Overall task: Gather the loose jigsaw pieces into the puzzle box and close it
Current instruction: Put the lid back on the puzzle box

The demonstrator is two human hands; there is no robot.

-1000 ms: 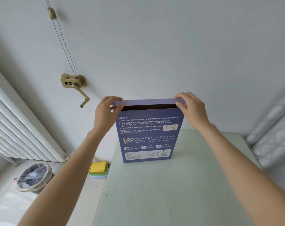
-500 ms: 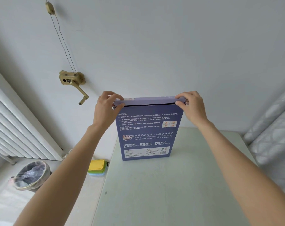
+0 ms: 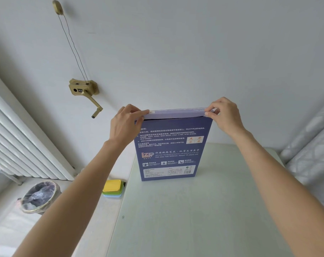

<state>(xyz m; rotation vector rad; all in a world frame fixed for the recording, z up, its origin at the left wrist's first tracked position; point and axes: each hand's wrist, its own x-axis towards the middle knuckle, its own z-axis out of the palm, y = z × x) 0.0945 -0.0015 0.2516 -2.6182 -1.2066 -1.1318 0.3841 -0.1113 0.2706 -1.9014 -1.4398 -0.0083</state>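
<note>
Head view: the puzzle box (image 3: 173,145) stands upright on its short end on the pale table (image 3: 203,210), long axis vertical, its printed back facing the camera. Its top flap (image 3: 178,113) runs crosswise between the two hands, folded down almost level over the mouth, with only a thin dark line left under its front edge. The left hand (image 3: 125,123) grips the box's upper left corner, fingers curled over the flap's end and thumb on the side wall. The right hand (image 3: 225,115) pinches the flap's right end between thumb and fingertips. Both hands sit right at the flap, one at each end, neither nearer than the other, so the closing push likely runs straight down along the box's long axis. No loose jigsaw pieces show on the table, so gathering looks done.

Against the earlier frames, the wide dark gap under the flap has narrowed to a sliver; the flap has come down and both hands have stayed at their corners.

Off the table's left edge lie stacked coloured containers (image 3: 113,188), and a lined bin (image 3: 39,196) stands below
</note>
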